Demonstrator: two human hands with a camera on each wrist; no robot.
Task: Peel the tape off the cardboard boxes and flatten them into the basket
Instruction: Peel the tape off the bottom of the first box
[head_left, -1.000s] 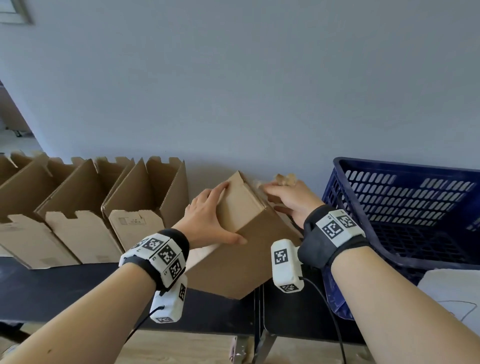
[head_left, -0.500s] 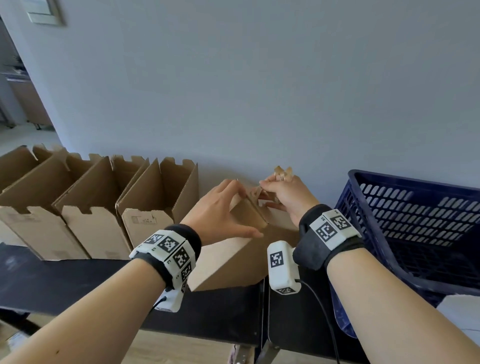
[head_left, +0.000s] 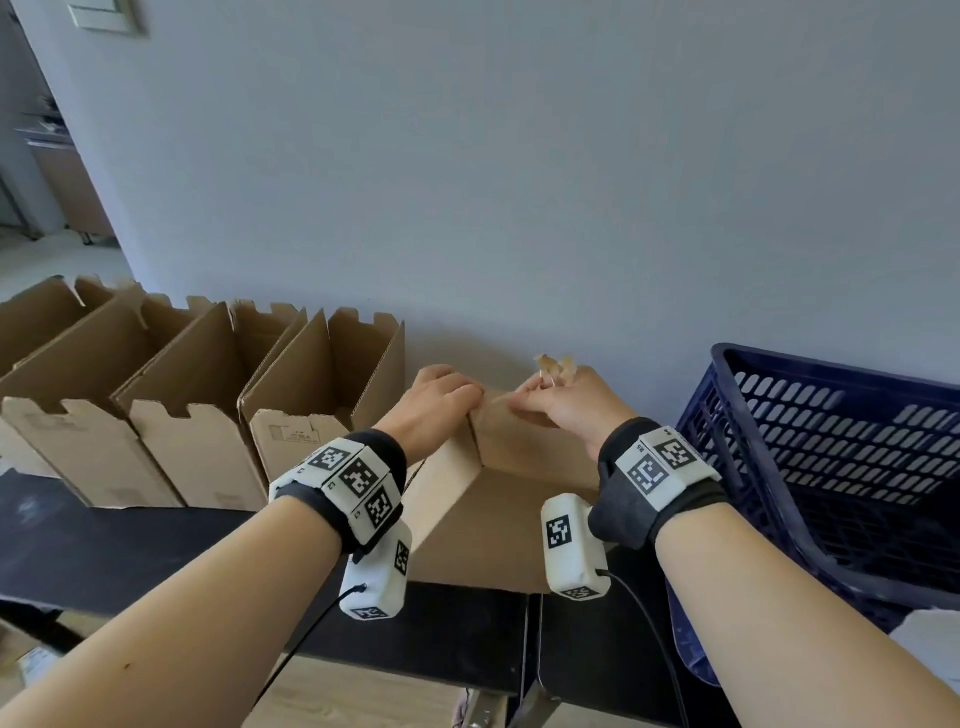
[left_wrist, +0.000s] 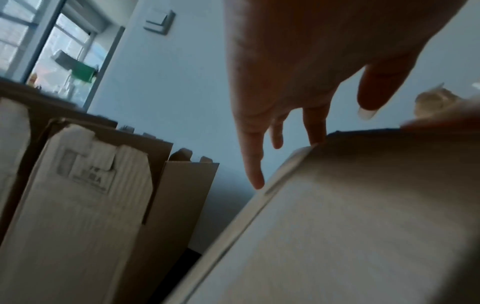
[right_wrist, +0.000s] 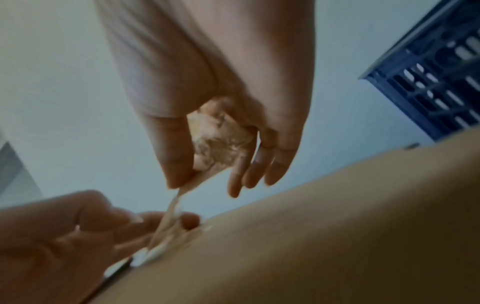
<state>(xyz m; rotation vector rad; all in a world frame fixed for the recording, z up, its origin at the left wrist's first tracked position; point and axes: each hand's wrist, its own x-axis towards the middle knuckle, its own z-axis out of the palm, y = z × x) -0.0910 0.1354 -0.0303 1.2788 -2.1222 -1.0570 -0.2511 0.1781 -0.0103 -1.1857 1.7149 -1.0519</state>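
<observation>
A closed cardboard box (head_left: 493, 514) stands tilted on the black table (head_left: 130, 540), one corner toward me. My left hand (head_left: 457, 397) has its fingers curled over the box's top edge, right beside the tape. My right hand (head_left: 524, 405) pinches a clear tape strip (right_wrist: 171, 214) between thumb and forefinger, stretched up from that edge. A crumpled wad of peeled tape (right_wrist: 221, 139) sits in the right palm and pokes up above the knuckles in the head view. The blue plastic basket (head_left: 831, 431) stands just right of the box.
Several open-topped cardboard boxes (head_left: 322, 405) line the wall to the left, the nearest close to my left hand. The grey wall is right behind the box. A white sheet (head_left: 930, 639) lies at the table's front right.
My left hand has slid from the box's side face up to its top edge by the tape. The right hand has kept its pinch and drawn the tape up. The box now stands steeper.
</observation>
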